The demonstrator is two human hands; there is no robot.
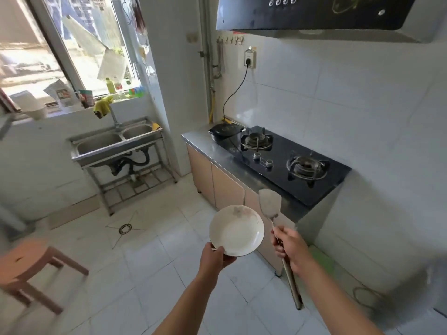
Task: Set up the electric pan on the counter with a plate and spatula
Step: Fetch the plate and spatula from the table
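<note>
My left hand [215, 258] grips the near rim of a white plate [236, 230] with a faint flower print, held out over the floor. A metal spatula [270, 203] with a long wooden handle is in my right hand [289, 245], blade pointing up and away. The black electric pan [223, 131] sits at the far left end of the steel counter [212, 151], its black cord running up to a wall socket [249, 59]. Both hands are well short of the counter's near end.
A black two-burner gas stove [285, 158] fills most of the counter, under a range hood [314, 13]. A steel double sink [116, 141] on a frame stands at the left below the window. A pink stool [26, 267] is at the lower left. The floor is tiled.
</note>
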